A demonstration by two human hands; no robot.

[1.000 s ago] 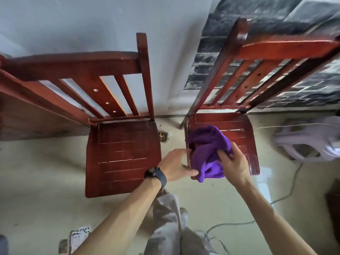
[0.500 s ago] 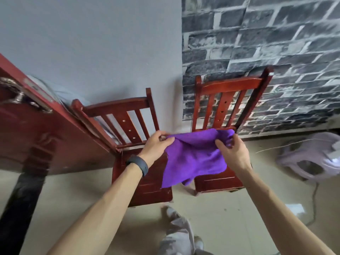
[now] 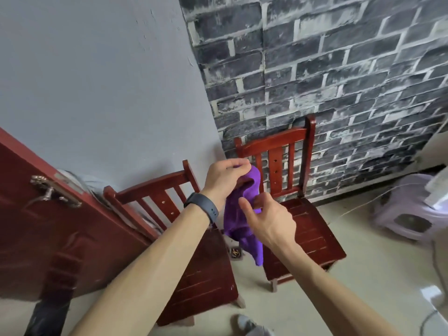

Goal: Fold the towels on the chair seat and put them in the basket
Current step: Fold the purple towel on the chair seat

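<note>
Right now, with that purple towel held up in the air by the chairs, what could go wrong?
1. The left hand pinches only the top of the towel, and the right hand seems to pinch its middle. A slip could drop it onto the floor beside the chair, not onto the seat.
2. The towel hangs bunched, so the fold may come out crooked.
3. No basket is in view, so the person may have to search while holding it.

light: soft, even daylight | shadows: faint | blur: slight motion | edges: wide-angle bend, walls lean
</note>
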